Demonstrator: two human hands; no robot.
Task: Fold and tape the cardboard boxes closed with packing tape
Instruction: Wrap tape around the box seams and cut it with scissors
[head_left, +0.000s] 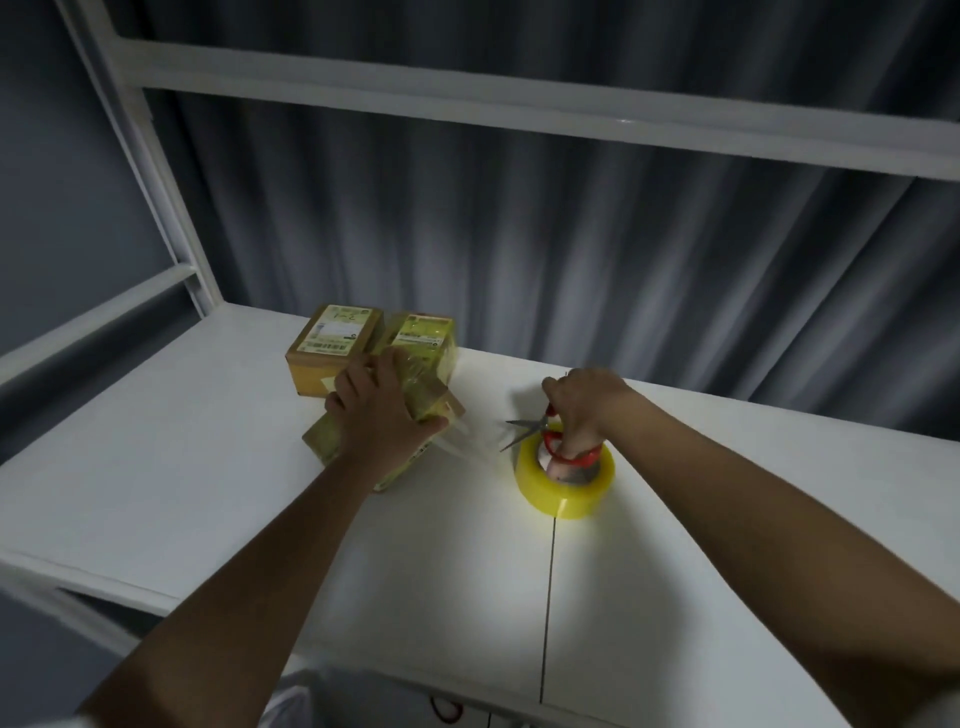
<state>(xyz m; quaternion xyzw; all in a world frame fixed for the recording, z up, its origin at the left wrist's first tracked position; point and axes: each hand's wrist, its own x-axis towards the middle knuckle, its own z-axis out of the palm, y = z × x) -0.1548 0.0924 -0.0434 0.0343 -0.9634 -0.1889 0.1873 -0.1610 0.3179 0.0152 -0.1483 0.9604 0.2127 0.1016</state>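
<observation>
My left hand (376, 408) presses flat on a small cardboard box (332, 441) wrapped in clear tape, near the middle of the white table (208, 467). A loose strip of tape (462, 439) trails from the box toward the right. My right hand (584, 410) grips red-handled scissors (530, 428) with the blades apart and pointing left at the strip. The hand and the handles sit over the hole of a yellow packing tape roll (566, 486) standing on the table. Two more taped boxes, one (332, 348) at the left and one (423, 340) beside it, stand just behind.
A white metal frame (171, 249) rises at the table's back left, with a crossbar (519, 111) overhead. Grey curtains (519, 249) hang behind. A seam (548, 597) runs across the tabletop toward me.
</observation>
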